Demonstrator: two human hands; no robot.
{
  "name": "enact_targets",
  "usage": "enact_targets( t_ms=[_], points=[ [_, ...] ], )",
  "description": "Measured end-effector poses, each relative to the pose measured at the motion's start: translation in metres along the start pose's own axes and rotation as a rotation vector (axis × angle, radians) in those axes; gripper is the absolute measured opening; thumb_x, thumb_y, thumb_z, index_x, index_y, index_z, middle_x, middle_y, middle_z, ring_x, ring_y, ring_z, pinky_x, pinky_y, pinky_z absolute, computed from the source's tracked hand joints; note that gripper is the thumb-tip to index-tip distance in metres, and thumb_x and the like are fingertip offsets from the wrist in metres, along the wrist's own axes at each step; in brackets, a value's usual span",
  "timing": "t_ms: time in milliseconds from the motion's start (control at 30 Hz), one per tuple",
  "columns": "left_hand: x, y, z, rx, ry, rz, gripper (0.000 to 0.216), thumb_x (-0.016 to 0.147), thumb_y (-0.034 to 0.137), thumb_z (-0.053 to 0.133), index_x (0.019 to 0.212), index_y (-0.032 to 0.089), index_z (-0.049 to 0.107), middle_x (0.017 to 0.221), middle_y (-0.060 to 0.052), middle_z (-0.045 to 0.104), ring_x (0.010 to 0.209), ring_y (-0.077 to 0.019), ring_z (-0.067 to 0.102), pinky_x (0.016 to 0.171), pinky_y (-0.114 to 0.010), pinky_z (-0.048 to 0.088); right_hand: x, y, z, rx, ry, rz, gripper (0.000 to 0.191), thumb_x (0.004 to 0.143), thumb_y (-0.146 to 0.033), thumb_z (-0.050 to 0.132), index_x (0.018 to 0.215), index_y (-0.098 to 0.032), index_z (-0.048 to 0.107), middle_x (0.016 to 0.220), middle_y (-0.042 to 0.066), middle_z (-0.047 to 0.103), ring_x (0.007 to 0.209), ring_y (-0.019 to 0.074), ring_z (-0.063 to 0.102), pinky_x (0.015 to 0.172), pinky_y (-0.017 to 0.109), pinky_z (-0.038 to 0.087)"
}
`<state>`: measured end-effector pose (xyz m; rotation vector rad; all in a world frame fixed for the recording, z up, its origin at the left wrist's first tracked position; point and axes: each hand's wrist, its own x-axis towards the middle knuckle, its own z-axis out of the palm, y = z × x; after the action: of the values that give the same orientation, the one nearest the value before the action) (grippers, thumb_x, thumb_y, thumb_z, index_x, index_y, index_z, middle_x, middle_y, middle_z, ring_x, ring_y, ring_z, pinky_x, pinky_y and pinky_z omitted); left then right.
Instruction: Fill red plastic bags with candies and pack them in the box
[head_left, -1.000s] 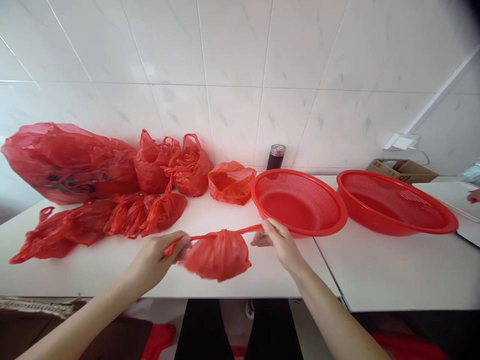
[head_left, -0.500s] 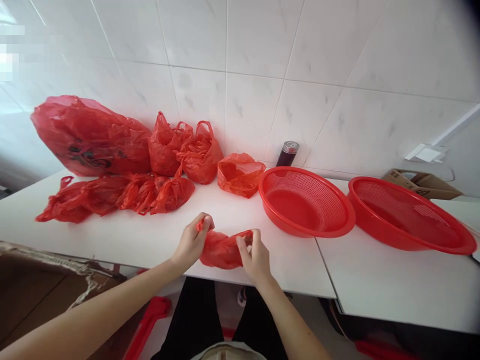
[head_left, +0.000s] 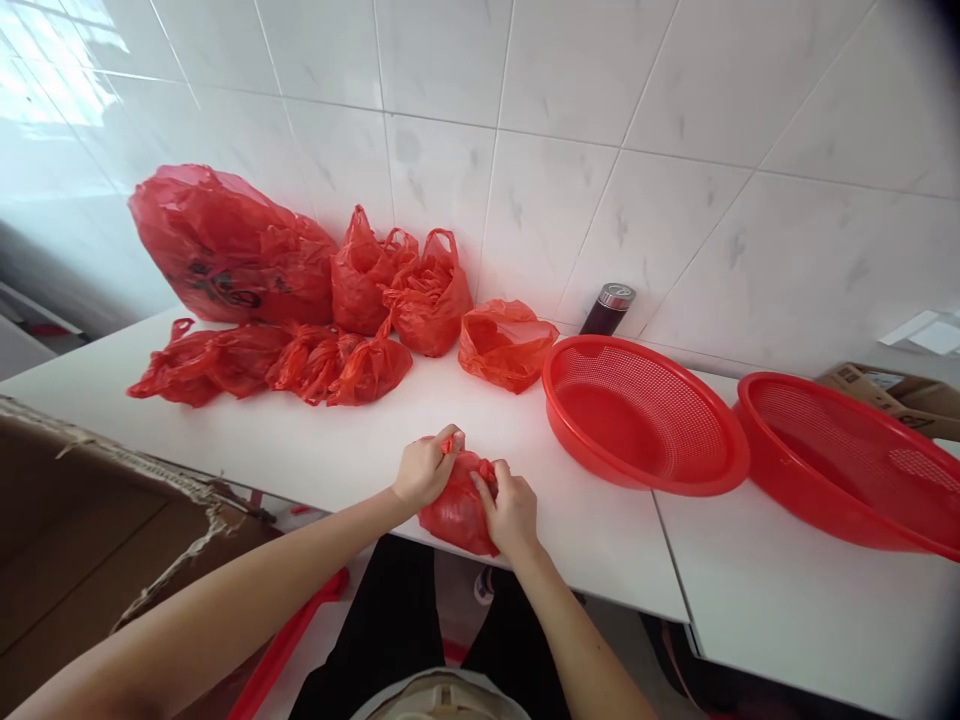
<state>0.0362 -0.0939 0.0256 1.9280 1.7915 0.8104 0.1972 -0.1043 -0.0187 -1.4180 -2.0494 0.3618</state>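
A small red plastic bag (head_left: 457, 510) with something bulky inside rests on the white table near its front edge. My left hand (head_left: 429, 468) is closed on one gathered end of it, a bit of red plastic poking out above the thumb. On the other side, my right hand (head_left: 510, 508) pinches a second gathered end between thumb and fingers. The two hands are a short way apart over the bag. What the bag contains cannot be made out. Just behind stands another red plastic bag (head_left: 506, 350), its mouth open.
Several filled red bags (head_left: 262, 365) line the table's left, before a large red bag (head_left: 232, 250). A red colander (head_left: 645, 415) and another red basin (head_left: 847, 460) stand at right. A dark flask (head_left: 608, 310) is by the wall. A cardboard box (head_left: 90, 530) borders the front left.
Both hands have moved closer together on the bag, drawing its ends inward so it looks rounder. The camera view has turned slightly left.
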Motion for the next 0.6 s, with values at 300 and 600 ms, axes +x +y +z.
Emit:
enact_targets(
  t_ms=[300,600],
  points=[
    [0.027,-0.015,0.000,0.102,-0.043,-0.044,0.046,0.099,0.042,0.016,0.080,0.024,0.054,0.063,0.001,0.057,0.059,-0.0167,0.056,0.063,-0.029,0.041,0.032,0.045,-0.006,-0.056,0.061,0.175,0.038,0.094,-0.053,0.035,0.091,-0.023,0.058,0.072,0.001,0.069,0.063,0.0182,0.061,0.057,0.025,0.031],
    [0.055,-0.029,0.021,0.318,-0.129,-0.187,0.035,0.092,0.043,0.050,0.110,0.015,0.060,0.097,-0.006,0.065,0.082,-0.0175,0.063,0.077,-0.039,0.052,0.039,0.050,-0.001,-0.169,0.123,0.225,0.039,0.092,-0.046,0.036,0.081,-0.020,0.063,0.051,0.001,0.056,0.051,0.0163,0.047,0.077,0.033,0.032]
  ],
)
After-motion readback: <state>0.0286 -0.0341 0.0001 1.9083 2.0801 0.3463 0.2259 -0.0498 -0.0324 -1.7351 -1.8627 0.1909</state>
